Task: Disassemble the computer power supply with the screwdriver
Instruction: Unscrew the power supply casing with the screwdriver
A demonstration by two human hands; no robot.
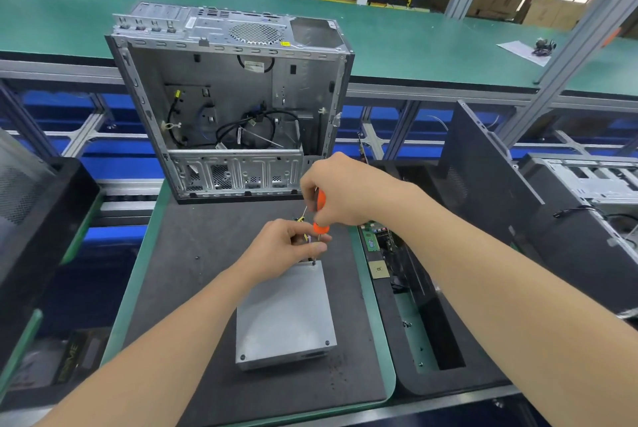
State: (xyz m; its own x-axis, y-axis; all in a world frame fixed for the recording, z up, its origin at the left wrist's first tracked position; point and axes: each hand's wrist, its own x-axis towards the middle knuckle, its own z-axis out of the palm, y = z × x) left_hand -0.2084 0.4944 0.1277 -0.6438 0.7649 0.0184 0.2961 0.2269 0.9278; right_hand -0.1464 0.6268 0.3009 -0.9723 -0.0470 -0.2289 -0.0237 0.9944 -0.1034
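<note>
Now the power supply [286, 312] lies flat on the black mat [193, 271]. It is a plain box of grey sheet metal with a dull, smooth top and sharp folded edges. Two small dark screws [327, 342] sit in its near corners, at 5 and 7 o'clock of the top plate. Both hands work at its far edge, so the box lies below the grip and neither hand holds it.

The right hand [340, 190] is closed around the orange handle of the screwdriver [320, 210], which stands nearly upright. Its thin steel shaft goes down to the corner of the box at 1 o'clock, and the tip touches the metal there. The left hand [283, 247] comes in from 7 o'clock, and its thumb and fingers pinch the shaft low, just above the tip. Some thin yellow wires [303, 216] show between the two hands; where they end I cannot tell.

At 12 o'clock from the box an open-sided computer case [228, 105] stands at the far edge of the mat. It is bare silver steel with punched vent holes, and black cables [241, 129] hang loose inside. At 3 o'clock, just beside the mat, a black tray [431, 385] carries a green circuit board [374, 243]. The mat looks rough, like foam, and has a green rim.
</note>
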